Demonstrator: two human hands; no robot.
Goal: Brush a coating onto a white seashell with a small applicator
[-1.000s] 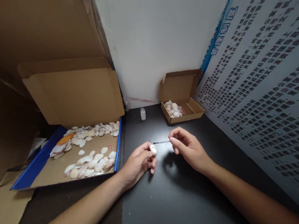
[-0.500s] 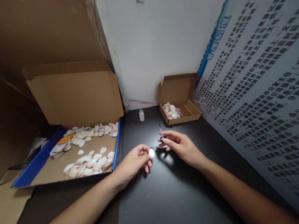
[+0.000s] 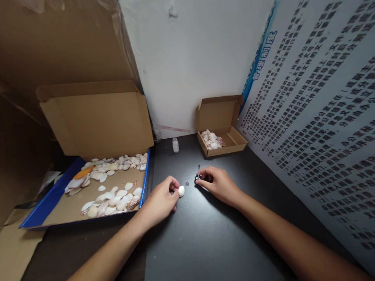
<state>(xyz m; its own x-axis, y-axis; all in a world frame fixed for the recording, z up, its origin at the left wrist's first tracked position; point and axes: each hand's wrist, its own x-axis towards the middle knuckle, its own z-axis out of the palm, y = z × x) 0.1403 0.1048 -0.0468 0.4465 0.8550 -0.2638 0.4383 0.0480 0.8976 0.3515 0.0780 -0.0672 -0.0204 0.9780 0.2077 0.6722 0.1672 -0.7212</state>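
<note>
From my end, the biggest thing on the feed is a printed panel, slanting down the right side of the frame. The dark worktop spreads across the lower centre. At left I see the blue-edged box, lid raised, with shells lying in two loose groups and an orange piece among the rear ones. The small cardboard box stands open right of centre, near the wall, with a heap of pale shells in its left part.

Neither of my hands is free. The left hand is near the middle, and the right hand is across from it, well apart. A small glass bottle stands upright behind them, left of the small box. The left fingertips pinch a ribbed white shell at mid-frame. The right fingertips grip a black cap with its thin stem pointing up; I can't tell whether it touches the worktop. Between the hands lies a tiny round spot.
</note>
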